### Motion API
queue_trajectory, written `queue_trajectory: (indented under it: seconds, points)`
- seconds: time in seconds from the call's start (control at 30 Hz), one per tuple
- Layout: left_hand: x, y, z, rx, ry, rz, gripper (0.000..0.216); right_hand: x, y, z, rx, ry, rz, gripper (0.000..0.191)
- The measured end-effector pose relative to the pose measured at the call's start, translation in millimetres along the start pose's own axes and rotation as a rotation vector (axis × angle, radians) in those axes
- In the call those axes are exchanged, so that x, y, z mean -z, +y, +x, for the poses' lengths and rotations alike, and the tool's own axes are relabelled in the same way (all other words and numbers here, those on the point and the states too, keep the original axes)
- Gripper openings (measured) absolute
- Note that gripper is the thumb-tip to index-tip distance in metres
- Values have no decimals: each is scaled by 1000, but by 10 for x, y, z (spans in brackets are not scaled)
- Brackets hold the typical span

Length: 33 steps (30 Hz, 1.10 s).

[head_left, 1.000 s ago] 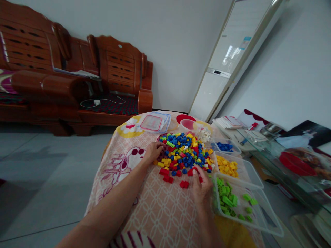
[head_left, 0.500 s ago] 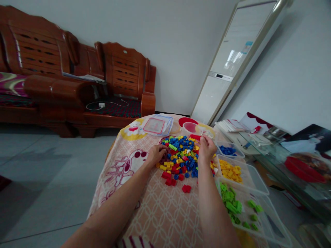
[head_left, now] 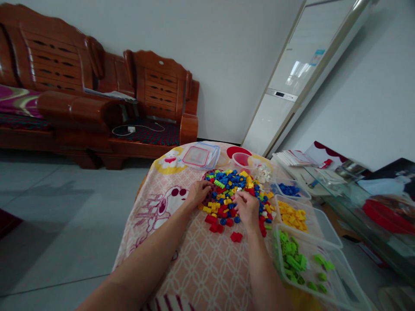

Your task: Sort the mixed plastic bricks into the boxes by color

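Observation:
A pile of small toy bricks (head_left: 231, 186) in blue, yellow, red and green lies on a pink patterned cloth (head_left: 201, 259). My left hand (head_left: 200, 191) rests on the pile's left edge, fingers curled onto the bricks. Over the middle of the pile, my right hand (head_left: 248, 208) has its fingertips pinched together; what they hold is too small to make out. Loose red bricks (head_left: 236, 236) lie just in front of the pile.
Clear tubs stand to the right: green bricks (head_left: 293, 259), yellow bricks (head_left: 292, 214), blue bricks (head_left: 288, 189). White bricks (head_left: 263, 173), a red-rimmed cup (head_left: 240, 160) and stacked lids (head_left: 198, 156) sit at the back. A wooden sofa (head_left: 97, 95) and a glass table (head_left: 356, 203) flank the table.
My right hand went from the red bricks at the front to the white bricks at the back, then came back to the middle of the pile. My left hand stayed put.

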<state>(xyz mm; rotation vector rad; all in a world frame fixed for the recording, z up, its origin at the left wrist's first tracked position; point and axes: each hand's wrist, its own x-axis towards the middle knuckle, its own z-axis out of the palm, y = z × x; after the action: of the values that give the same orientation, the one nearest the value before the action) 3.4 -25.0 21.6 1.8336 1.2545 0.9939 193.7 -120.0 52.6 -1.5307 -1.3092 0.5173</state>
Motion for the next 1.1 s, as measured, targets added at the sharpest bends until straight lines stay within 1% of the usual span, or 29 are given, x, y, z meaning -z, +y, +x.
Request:
queue_trajectory:
  seconds: [0.13,0.2,0.3,0.37,0.43,0.5,0.6,0.73,0.83,0.9,1.0,1.1]
  points:
    - [-15,-26,15,-10,3,-18,28,10,-39,-177,53,-121,-54,30]
    - [-15,-28,16,-12,3,-19,28,11,-8,-235,87,-191,-84,29]
    - [-9,-29,10,-14,0,-15,28,-3,66,-291,125,-291,-187,24]
    - [-7,-35,7,-15,0,-15,27,-16,105,-307,136,-318,-247,20]
    - [-8,-44,7,-11,0,-17,28,-24,123,-311,129,-312,-231,20]
    - [-10,-52,9,-9,-4,-14,28,-19,119,-308,92,-312,-134,24]
    - [-9,-51,10,-2,-3,-1,28,5,92,-302,-5,-309,49,32]
    - [-1,-25,4,9,6,-4,28,37,61,-315,-139,-252,241,37]
    - [2,-12,0,9,-5,-34,27,53,53,-323,-221,-216,342,37]
    - [2,-12,0,15,-9,-50,27,57,44,-284,-249,-193,359,36]
    - [3,-14,0,4,-8,-32,27,45,-4,-70,-272,-142,343,35]
    - [4,-12,-3,1,-8,3,27,31,-115,357,-235,-42,368,33]
